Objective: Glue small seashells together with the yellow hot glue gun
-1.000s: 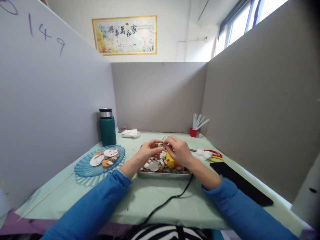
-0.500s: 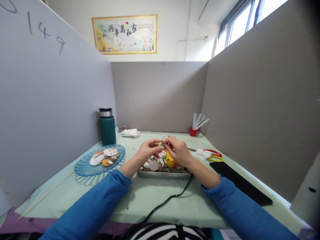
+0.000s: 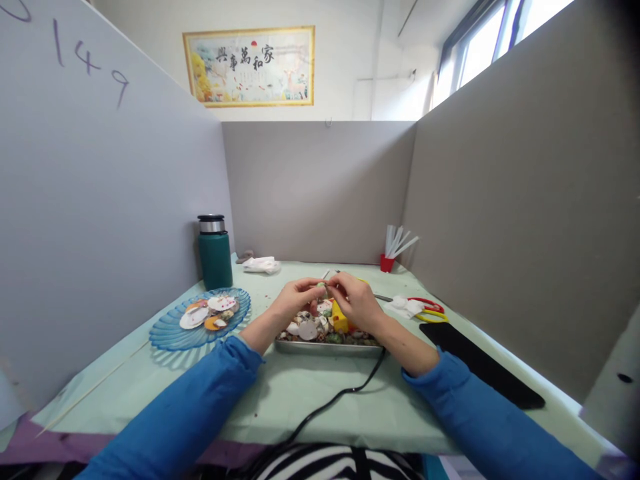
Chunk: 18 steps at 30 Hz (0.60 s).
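Note:
Above the metal tray, my two hands meet at the fingertips. My left hand is closed in a pinch on a small green shell. Fingers of my right hand are pinched together against the same shell's right side; whether they hold another tiny piece, I cannot make out. Shells and small stones fill the tray below. A yellow plastic tool lies among them, partly hidden by my right hand.
Left stands a blue scalloped plate bearing shells, near a green bottle. Right are scissors, a black flat slab and a red cup of white sticks. A black cord crosses the front. Grey partitions enclose the table.
Both hands stay over the tray, pinched at the green shell. The fingers have shifted slightly, and the shell appears a little turned. The camera view has tilted minimally.

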### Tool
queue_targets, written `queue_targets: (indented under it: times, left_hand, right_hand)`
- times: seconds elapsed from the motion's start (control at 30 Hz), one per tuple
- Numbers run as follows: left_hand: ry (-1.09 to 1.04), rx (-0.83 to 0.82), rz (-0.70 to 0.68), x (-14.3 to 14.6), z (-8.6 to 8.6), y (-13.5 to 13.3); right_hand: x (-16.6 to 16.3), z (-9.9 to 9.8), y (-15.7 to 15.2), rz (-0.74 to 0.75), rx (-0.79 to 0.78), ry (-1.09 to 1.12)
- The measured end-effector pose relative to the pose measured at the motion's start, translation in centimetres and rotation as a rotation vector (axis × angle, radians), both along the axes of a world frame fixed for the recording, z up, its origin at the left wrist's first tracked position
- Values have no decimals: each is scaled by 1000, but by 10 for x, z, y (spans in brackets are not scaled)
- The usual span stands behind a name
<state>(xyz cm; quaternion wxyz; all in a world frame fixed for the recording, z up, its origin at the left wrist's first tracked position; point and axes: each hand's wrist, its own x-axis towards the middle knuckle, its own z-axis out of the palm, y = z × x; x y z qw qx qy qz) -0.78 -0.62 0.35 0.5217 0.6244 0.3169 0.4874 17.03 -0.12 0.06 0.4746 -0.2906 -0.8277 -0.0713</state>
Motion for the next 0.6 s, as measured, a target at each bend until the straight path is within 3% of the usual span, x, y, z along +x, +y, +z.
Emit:
queue_targets:
  times: [0.2, 0.6]
  left_hand:
    - [-171, -133, -129, -1, 4, -3]
    - [-211, -189, -169, -3, 5, -1]
  right_hand:
    - [-2, 0, -4, -18, -22, 17]
    - [-1, -1, 0, 6, -10, 45]
